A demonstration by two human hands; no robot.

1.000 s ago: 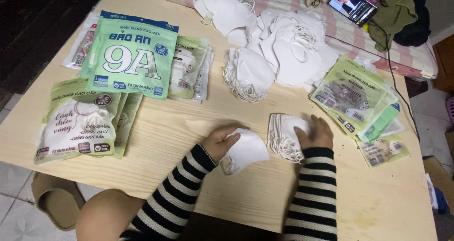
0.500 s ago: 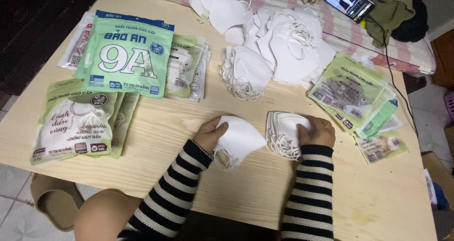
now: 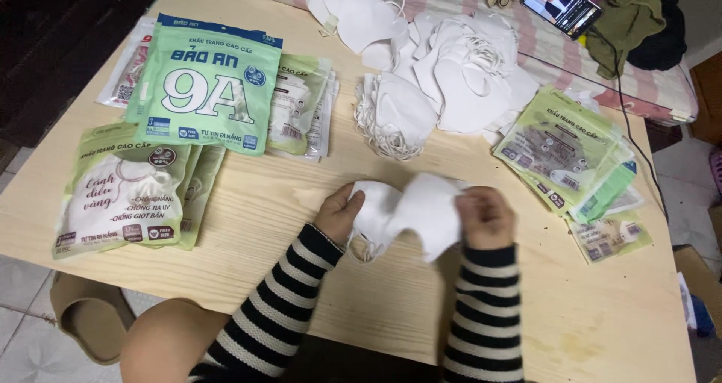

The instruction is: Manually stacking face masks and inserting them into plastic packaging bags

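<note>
White masks [image 3: 410,214] pinched between both hands: left [image 3: 340,214], right [image 3: 487,217].

White face masks [image 3: 410,210], green packets [image 3: 207,82], black-and-white striped sleeves [image 3: 481,308], pale wooden table [image 3: 301,195]

On the desk [image 3: 391,315], the left hand [image 3: 340,214] and right hand [image 3: 487,217] hold a stack of face masks [image 3: 410,214] between them, near the front edge. Behind them lies a heap of loose face masks [image 3: 444,67]. Left of the hands lie mask packets [image 3: 124,191], with a large mask bag [image 3: 203,82] behind those. Right of the hands lies a fan of flat packets [image 3: 560,150]. Beyond the desk's far right corner, a phone [image 3: 562,3] rests on a bed [image 3: 541,52].
</note>
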